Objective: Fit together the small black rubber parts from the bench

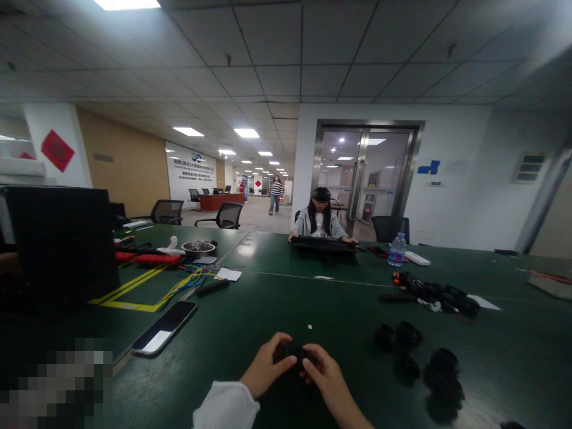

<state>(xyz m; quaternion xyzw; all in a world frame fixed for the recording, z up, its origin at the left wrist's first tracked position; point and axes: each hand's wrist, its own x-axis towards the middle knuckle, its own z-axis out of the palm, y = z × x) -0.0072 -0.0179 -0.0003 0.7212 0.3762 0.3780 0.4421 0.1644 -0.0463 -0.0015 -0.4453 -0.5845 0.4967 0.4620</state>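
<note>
Over the near part of the green table (250, 310), both hands meet around a small black part (295, 351) whose exact kind I cannot make out. My left hand (270, 363) has thumb and fingers closed on its left side. From the right, my right hand (322, 369) pinches the same part. The fingers hide much of it. A small pale chip (310, 326) lies just beyond the hands. To their right sit several round black pieces (407, 335), dark and blurred, more of them (444, 381) nearer to me.
A phone (164, 328) lies left, near coloured wires (192, 280) and a metal bowl (198, 247). A black box-like panel (62, 244) stands far left. Across the table a person (320, 217) holds a black flat object (325, 244). A water bottle (397, 249) and black gear (438, 293) are right.
</note>
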